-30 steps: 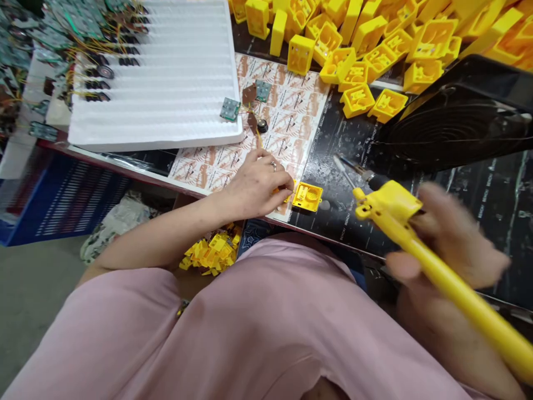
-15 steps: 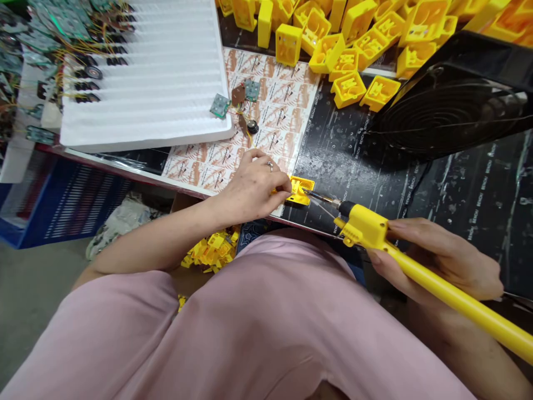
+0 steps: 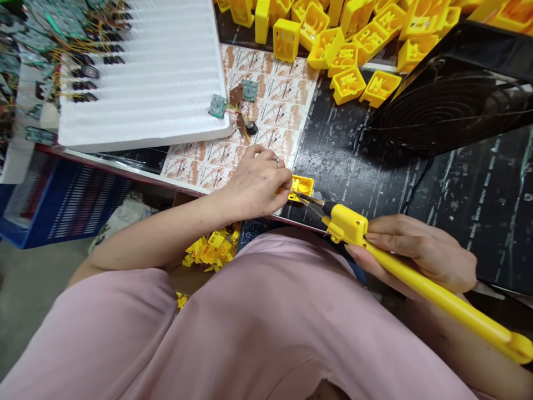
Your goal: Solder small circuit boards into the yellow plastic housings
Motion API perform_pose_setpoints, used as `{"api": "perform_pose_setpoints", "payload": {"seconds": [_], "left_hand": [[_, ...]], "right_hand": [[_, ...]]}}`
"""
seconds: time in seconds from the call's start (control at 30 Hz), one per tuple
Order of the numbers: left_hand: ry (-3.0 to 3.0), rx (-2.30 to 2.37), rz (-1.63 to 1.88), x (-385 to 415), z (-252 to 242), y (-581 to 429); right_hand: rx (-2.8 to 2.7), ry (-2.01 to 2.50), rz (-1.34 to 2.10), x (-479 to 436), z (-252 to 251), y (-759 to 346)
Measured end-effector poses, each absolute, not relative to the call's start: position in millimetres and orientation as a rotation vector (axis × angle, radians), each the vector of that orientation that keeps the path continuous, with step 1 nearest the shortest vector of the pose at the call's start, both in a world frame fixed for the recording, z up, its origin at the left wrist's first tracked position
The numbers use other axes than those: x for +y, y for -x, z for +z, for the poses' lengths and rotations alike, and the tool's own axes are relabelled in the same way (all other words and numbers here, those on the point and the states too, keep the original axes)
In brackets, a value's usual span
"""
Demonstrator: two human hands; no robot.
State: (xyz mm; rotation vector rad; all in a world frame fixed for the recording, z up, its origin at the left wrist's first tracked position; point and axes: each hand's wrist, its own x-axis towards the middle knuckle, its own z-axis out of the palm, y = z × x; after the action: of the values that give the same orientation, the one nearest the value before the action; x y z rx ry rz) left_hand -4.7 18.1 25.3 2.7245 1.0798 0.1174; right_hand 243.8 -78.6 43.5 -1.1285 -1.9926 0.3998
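At the far left, a heap of circuit boards (image 3: 41, 33) with yellow wires is running off the frame, beside a white foam tray (image 3: 141, 72) lying on the table (image 3: 353, 133). Below the table edge, a blue crate (image 3: 66, 200) is showing, and loose yellow plastic pieces (image 3: 210, 250) are sitting partly hidden behind a pink garment (image 3: 250, 328). The left hand (image 3: 256, 180) is resting on a printed paper sheet (image 3: 266, 111), near 2 small circuit boards (image 3: 217, 105) and a black speaker (image 3: 251, 128). Its fingers (image 3: 270, 166) are curling closed at the edge of a yellow plastic housing (image 3: 302, 188), hiding what they pinch. The tip of a soldering iron (image 3: 347, 225) is reaching the housing, though any contact is hard to make out. The right hand (image 3: 416, 253) is gripping the iron's handle, its fingers (image 3: 400, 236) wrapped firmly around it. Further up, a pile of yellow housings (image 3: 353, 33) is running past the top edge, beside a black fan grille (image 3: 449, 105).
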Motion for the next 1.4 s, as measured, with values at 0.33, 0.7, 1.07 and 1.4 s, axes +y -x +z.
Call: {"api": "perform_pose_setpoints", "payload": {"seconds": [0.33, 0.7, 1.07, 1.4], "left_hand": [[-2.844, 1.028, -0.033, 24.0, 27.9, -1.8], [-2.817, 1.013, -0.069, 26.1, 31.4, -3.0], [-2.597, 1.113, 0.132, 26.3, 31.3, 10.2], [-2.709, 1.313, 0.309, 13.9, 15.5, 0.5]], "right_hand": [[-2.136, 1.05, 0.301, -83.1, 40.9, -258.1], [-1.907, 1.057, 0.269, -81.3, 25.1, -266.0], [-1.886, 1.307, 0.217, -97.6, 31.6, -259.7], [-1.804, 1.206, 0.348, -101.8, 17.0, -247.2]]}}
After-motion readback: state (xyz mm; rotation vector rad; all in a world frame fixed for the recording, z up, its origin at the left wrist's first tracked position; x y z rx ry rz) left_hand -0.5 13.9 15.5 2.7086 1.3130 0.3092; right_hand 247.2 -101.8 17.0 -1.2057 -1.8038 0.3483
